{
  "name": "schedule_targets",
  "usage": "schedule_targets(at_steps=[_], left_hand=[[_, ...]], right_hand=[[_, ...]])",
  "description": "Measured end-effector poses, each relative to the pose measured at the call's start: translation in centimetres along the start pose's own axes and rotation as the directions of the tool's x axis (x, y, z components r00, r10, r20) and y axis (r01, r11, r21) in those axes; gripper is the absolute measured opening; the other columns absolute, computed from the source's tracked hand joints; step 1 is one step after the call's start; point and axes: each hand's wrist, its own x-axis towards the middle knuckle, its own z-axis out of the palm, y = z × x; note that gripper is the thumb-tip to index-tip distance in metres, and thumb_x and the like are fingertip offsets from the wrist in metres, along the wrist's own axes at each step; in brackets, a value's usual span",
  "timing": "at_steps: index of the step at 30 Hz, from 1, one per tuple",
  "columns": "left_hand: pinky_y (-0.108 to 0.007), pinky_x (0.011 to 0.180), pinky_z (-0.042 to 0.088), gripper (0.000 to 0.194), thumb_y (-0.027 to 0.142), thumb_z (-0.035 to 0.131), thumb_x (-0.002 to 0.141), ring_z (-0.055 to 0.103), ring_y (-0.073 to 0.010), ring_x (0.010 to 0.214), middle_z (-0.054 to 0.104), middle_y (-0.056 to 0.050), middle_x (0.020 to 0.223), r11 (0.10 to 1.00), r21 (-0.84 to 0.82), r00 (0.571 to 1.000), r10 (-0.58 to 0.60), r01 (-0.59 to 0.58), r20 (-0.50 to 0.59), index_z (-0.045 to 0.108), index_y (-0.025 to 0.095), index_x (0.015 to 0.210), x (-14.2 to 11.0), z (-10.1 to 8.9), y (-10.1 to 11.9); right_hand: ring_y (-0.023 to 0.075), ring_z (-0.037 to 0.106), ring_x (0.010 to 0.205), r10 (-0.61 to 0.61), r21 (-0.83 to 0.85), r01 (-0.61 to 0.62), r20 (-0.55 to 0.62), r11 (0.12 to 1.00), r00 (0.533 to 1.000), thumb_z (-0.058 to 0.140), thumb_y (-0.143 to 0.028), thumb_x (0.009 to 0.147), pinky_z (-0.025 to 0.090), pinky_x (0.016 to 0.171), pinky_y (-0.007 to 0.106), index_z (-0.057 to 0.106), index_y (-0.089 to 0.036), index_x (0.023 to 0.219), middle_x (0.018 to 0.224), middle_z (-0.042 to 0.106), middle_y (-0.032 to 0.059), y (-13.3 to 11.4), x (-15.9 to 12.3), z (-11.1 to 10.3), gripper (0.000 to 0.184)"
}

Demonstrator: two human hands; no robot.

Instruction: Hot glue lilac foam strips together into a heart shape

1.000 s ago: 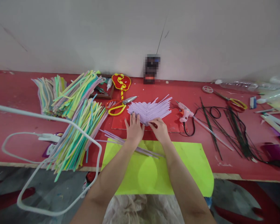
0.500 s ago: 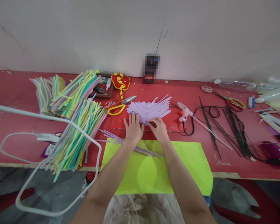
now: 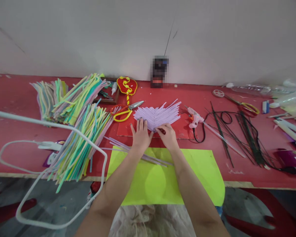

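A fan-shaped piece of lilac pipe cleaners (image 3: 160, 113), laid in a V pattern, rests on a red board (image 3: 124, 128). My left hand (image 3: 141, 136) lies flat with its fingers stretched over the piece's lower left edge. At the lower point of the V, my right hand (image 3: 167, 134) pinches the pipe cleaners between thumb and forefinger; the exact strand is hidden. Several loose lilac pipe cleaners (image 3: 118, 144) lie under my left wrist, partly across a lime-green sheet (image 3: 162, 187).
Multicoloured pipe cleaner bundles (image 3: 88, 131) lie left, near yellow-and-red-handled scissors (image 3: 125, 112) and a red ornament (image 3: 127, 86). To the right are a pink glue gun (image 3: 194, 118), dark stems (image 3: 251, 141) and another pair of scissors (image 3: 246, 108). A white cable (image 3: 64, 126) loops in front at left.
Both hands stay at almost the same spots on the lilac piece. The whole view has shifted very slightly; nothing else visibly moved.
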Motion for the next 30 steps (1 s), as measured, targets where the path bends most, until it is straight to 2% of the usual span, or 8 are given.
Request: schedule_targets(at_steps=[13,19,30], left_hand=[[-0.059,0.116,0.012,0.059,0.038,0.036,0.095,0.017,-0.0262,0.146,0.022,-0.014,0.157,1.000,-0.008,1.000,0.003,-0.003,0.027,0.030,0.011,0.146,0.02,-0.26,-0.09],[-0.059,0.116,0.013,0.058,0.039,0.039,0.094,0.020,-0.0289,0.145,0.026,-0.015,0.156,1.000,-0.004,1.000,-0.001,0.001,-0.014,0.033,0.011,0.145,-0.20,-0.31,0.00],[-0.058,0.116,0.013,0.058,0.037,0.038,0.094,0.024,-0.0273,0.144,0.028,-0.016,0.155,1.000,-0.017,0.999,-0.005,0.005,-0.032,0.032,0.009,0.145,-0.44,0.20,0.43]], right_hand=[[0.0186,0.058,0.077,-0.008,-0.002,0.008,0.005,1.000,1.000,0.056,-0.034,0.086,0.050,0.076,0.034,0.070,-0.020,0.084,0.085,0.059,0.0060,-0.13,0.02,-0.08,0.020],[0.0199,0.058,0.080,-0.025,-0.028,0.025,0.004,0.999,1.000,0.054,-0.031,0.087,0.050,0.078,0.036,0.069,-0.020,0.082,0.085,0.058,0.0064,-0.07,0.10,-0.05,0.019],[0.0216,0.057,0.084,-0.065,-0.092,0.061,-0.039,0.994,0.997,0.055,-0.031,0.086,0.049,0.083,0.038,0.067,-0.020,0.081,0.085,0.058,0.0072,-0.09,0.13,-0.21,0.017]])
